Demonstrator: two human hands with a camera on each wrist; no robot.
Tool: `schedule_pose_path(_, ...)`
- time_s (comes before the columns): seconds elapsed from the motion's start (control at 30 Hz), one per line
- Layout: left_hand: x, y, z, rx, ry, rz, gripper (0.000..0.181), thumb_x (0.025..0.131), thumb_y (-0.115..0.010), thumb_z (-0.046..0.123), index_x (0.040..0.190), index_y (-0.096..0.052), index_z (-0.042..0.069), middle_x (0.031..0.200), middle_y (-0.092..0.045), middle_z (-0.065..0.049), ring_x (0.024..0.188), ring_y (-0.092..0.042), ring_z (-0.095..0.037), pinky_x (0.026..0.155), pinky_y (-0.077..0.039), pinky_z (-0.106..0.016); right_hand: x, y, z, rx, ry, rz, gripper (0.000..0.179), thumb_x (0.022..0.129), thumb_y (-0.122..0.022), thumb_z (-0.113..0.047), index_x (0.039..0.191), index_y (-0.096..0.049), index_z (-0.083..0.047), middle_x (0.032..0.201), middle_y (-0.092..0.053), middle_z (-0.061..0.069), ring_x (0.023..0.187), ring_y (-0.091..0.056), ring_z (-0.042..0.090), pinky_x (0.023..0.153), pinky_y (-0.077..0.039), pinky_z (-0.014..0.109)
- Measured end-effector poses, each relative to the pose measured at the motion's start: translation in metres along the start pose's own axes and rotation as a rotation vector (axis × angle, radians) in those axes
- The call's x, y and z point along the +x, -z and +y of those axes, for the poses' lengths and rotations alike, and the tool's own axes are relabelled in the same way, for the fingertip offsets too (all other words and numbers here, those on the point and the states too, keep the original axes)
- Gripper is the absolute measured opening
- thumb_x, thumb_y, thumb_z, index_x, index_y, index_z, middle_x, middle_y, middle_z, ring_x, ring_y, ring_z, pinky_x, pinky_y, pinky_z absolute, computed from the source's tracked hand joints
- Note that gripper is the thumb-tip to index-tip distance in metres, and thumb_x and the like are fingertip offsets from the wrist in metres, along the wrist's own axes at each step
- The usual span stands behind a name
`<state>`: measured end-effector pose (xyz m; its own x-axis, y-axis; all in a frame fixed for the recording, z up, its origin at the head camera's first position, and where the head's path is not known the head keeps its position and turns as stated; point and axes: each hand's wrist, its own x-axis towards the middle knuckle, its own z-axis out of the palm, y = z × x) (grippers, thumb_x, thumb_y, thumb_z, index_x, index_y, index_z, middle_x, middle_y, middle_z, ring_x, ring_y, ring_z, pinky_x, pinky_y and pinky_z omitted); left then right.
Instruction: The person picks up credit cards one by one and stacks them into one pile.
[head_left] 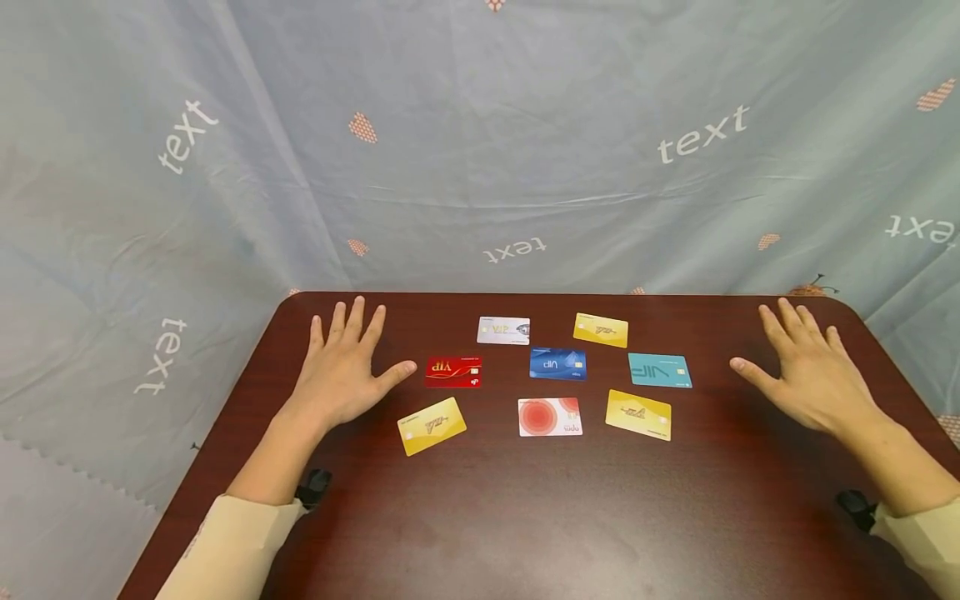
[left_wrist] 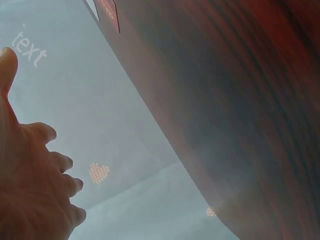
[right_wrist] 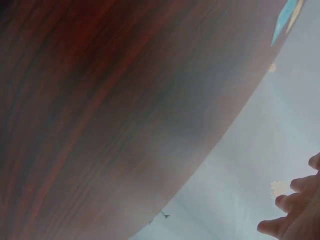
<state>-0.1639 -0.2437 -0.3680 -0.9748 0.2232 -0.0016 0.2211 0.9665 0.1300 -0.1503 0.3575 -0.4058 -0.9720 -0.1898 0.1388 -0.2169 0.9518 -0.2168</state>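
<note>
We are holding our left hand (head_left: 341, 375) at left and our right hand (head_left: 813, 375) at right of the head view, fingers (head_left: 355, 318) splayed, released; eight cards (head_left: 558, 367) are lying mid-frame on the brown tabletop (head_left: 525, 517), the red card (head_left: 453, 372) nearest our left hand.

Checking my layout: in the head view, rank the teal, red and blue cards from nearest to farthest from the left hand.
1. Red card, just right of the left hand
2. Blue VIP card, mid-group
3. Teal VIP card, at the group's right side
</note>
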Motion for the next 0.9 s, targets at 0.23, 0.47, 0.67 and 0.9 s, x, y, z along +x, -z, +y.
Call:
schedule_pose_path(0.23,-0.002,0.000,0.012,0.005,-0.035,0.023,0.102,0.098,-0.050,0.074,0.167,-0.018,0.007,0.172,-0.008,-0.026,0.158,-0.001,-0.048,0.123,0.008,-0.067,0.000,0.002,-0.015,0.020,0.018,-0.003,0.092,0.105,-0.055,-0.055,0.164,-0.017,0.004,0.168,-0.013,0.034,0.153,-0.014,0.055,0.121,-0.005,0.073)
schedule_pose_path(0.47,-0.003,-0.003,0.022,0.005,-0.063,0.050,0.102,0.096,-0.056,0.072,0.166,-0.022,0.006,0.171,-0.015,-0.026,0.157,-0.008,-0.048,0.124,0.004,-0.067,-0.001,0.004,-0.028,0.032,0.057,0.018,0.093,0.103,-0.059,-0.053,0.164,-0.019,0.003,0.169,-0.015,0.031,0.152,-0.021,0.054,0.119,-0.017,0.073)
schedule_pose_path(0.67,-0.005,-0.008,0.031,-0.001,-0.092,0.076,0.099,0.095,-0.061,0.067,0.165,-0.028,0.005,0.169,-0.021,-0.026,0.156,-0.014,-0.049,0.124,-0.001,-0.068,-0.004,0.004,-0.039,0.052,0.085,0.033,0.093,0.101,-0.063,-0.052,0.164,-0.021,0.003,0.168,-0.019,0.030,0.149,-0.028,0.054,0.114,-0.028,0.072)
schedule_pose_path(0.9,-0.007,-0.013,0.042,-0.044,-0.117,0.109,0.097,0.094,-0.064,0.065,0.164,-0.031,0.006,0.169,-0.026,-0.023,0.156,-0.017,-0.046,0.125,-0.005,-0.067,-0.003,0.004,-0.053,0.034,0.095,0.042,0.093,0.100,-0.065,-0.052,0.163,-0.026,0.004,0.167,-0.023,0.029,0.137,-0.043,0.057,0.099,-0.043,0.071)
